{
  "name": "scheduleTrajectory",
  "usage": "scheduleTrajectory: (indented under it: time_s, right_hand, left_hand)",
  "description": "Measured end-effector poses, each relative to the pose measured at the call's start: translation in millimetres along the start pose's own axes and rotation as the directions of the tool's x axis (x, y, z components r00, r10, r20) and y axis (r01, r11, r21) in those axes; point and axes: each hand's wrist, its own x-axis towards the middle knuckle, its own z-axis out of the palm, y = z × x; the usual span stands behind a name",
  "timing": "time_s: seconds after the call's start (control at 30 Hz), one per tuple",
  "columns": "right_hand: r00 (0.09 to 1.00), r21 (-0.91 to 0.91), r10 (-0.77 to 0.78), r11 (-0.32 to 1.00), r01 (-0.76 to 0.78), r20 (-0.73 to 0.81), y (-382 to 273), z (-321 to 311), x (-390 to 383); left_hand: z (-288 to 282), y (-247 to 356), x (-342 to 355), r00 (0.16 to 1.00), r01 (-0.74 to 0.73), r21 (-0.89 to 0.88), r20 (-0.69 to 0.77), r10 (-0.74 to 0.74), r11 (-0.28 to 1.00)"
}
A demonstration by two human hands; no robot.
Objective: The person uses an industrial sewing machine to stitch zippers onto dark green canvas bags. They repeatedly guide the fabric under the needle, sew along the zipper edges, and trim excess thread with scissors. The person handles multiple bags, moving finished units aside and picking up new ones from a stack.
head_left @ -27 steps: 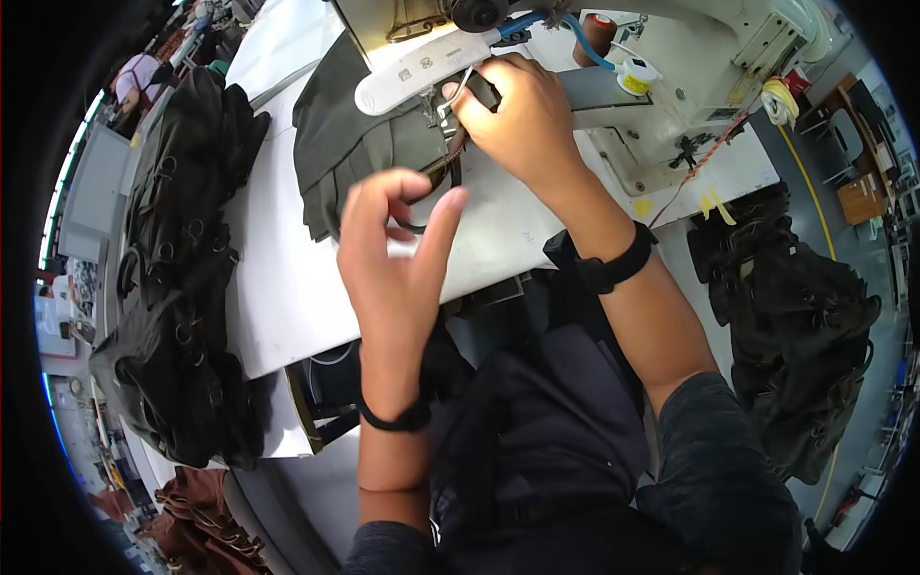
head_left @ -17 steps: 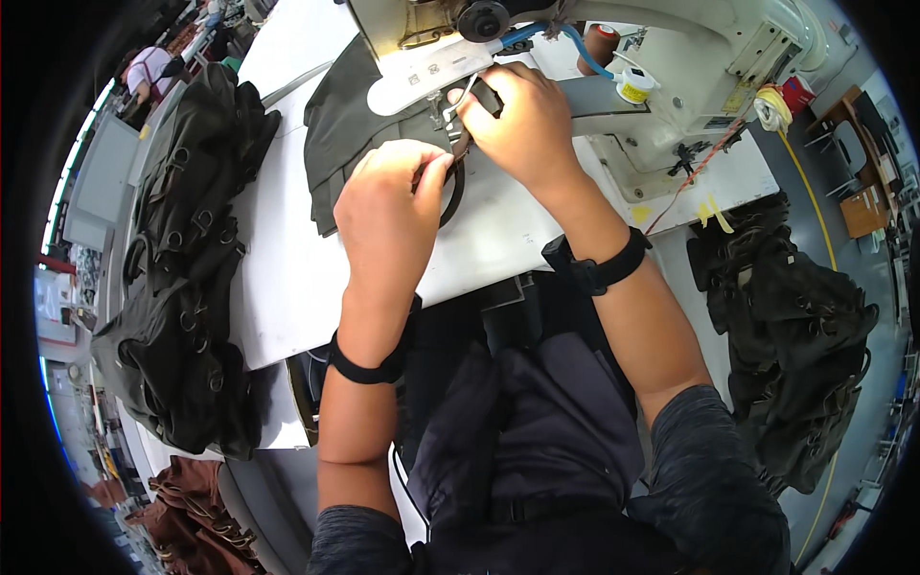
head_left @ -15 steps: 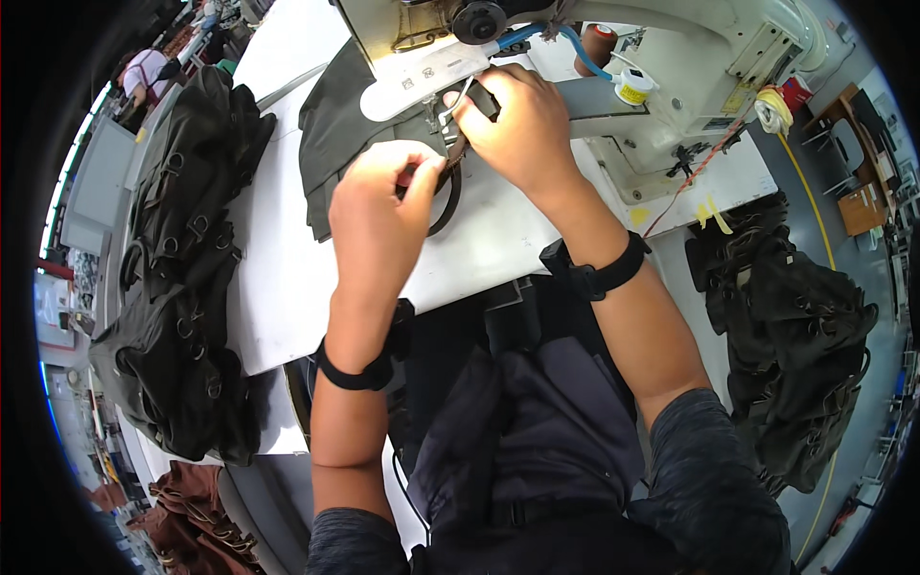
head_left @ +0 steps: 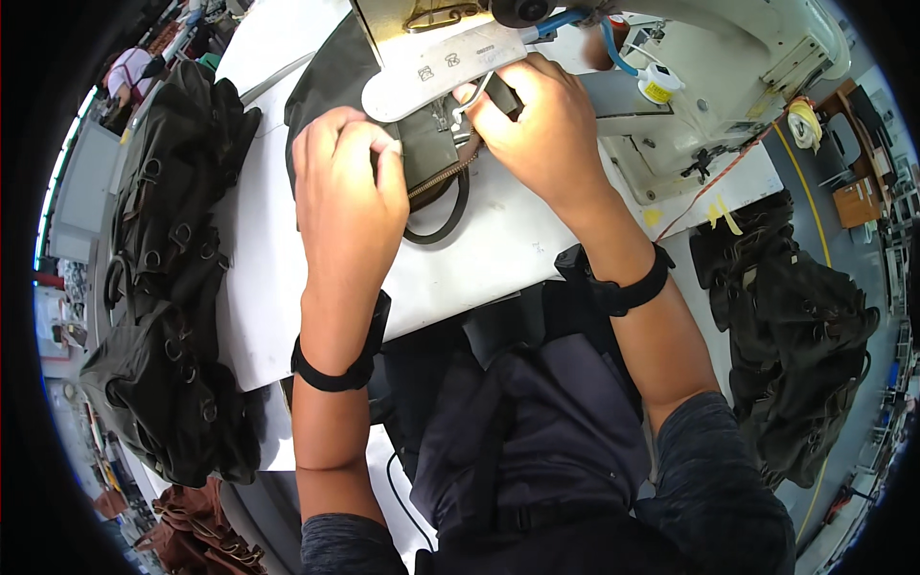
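Note:
A dark olive fabric bag [head_left: 428, 146] lies under the needle area of a white sewing machine [head_left: 738, 67]. A zipper runs along its near edge, and a dark loop handle [head_left: 464, 206] hangs below that onto the table. My left hand [head_left: 353, 177] is closed on the bag left of the presser foot [head_left: 444, 117], thumb and fingers drawn together on the cloth. On the foot's other side, my right hand [head_left: 544, 129] pinches the bag beside a bent metal rod [head_left: 476, 93]. The machine's pale plate covers part of the cloth.
Dark bags with metal rings [head_left: 168, 278] are heaped along the left. More dark bags [head_left: 800, 326] hang at the right. Brown bags [head_left: 196, 532] lie lower left. A small white bottle [head_left: 657, 84] and a thread cone [head_left: 602, 43] stand by the machine on the white table [head_left: 422, 287].
My left hand has shifted left along the bag, and its fingers now lie further over the cloth. More of the zipper edge and loop handle shows. My right hand keeps its pinch by the foot.

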Motion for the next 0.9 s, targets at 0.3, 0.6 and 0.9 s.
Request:
scheduleTrajectory:
  time_s: [0.3, 0.6, 0.9]
  right_hand:
    - [1.000, -0.071, -0.006, 0.997, 0.005, -0.014, 0, 0, 0]
    - [0.986, 0.051, 0.110, 0.992, -0.117, 0.125, 3, -9, 8]
    - [0.999, -0.006, 0.029, 1.000, -0.029, -0.017, -10, 2, 7]
  left_hand:
    - [12, 8, -22, 0.968, -0.242, -0.104, 0.037, 0.247, 0.965]
    - [25, 0, -24, 0.944, -0.329, -0.095, -0.068, 0.324, 0.939]
    - [17, 4, -23, 0.937, -0.336, 0.039, -0.092, 0.338, 0.941]
